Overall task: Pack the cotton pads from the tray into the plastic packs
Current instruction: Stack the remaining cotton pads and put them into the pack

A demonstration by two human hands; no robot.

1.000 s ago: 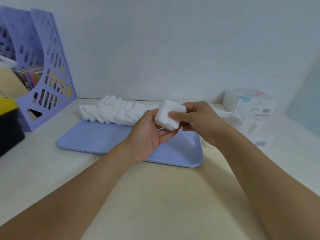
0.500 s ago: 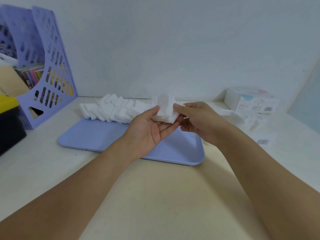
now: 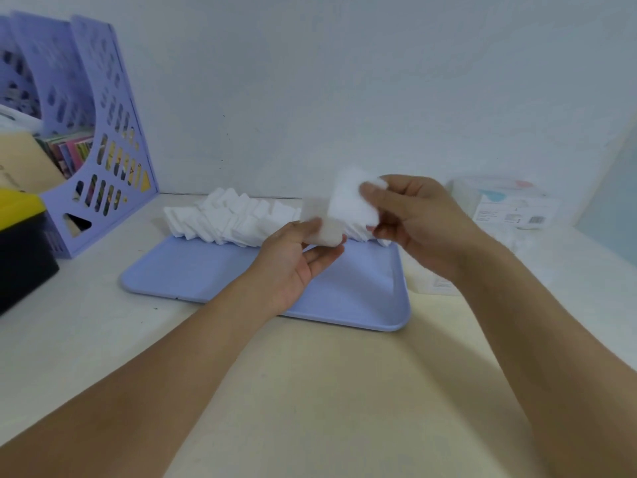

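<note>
A lilac tray (image 3: 193, 270) lies on the table with a long row of white cotton pads (image 3: 227, 219) along its far edge. Above the tray's right half, my right hand (image 3: 417, 222) pinches a stack of cotton pads (image 3: 348, 198) between thumb and fingers. My left hand (image 3: 296, 263), palm up, holds a smaller bunch of pads (image 3: 320, 225) at its fingertips, just left of and below the right hand's stack. A plastic pack with printed labels (image 3: 506, 208) sits at the far right by the wall.
A lilac perforated file holder (image 3: 103, 150) with books stands at the far left. In front of it is a black and yellow box (image 3: 20, 236). Clear plastic wrapping (image 3: 517, 241) lies on the table right of the tray. A wall closes off the back.
The one stack held between both hands has split: my right hand lifted the larger part up and to the right, and my left hand kept a smaller part lower.
</note>
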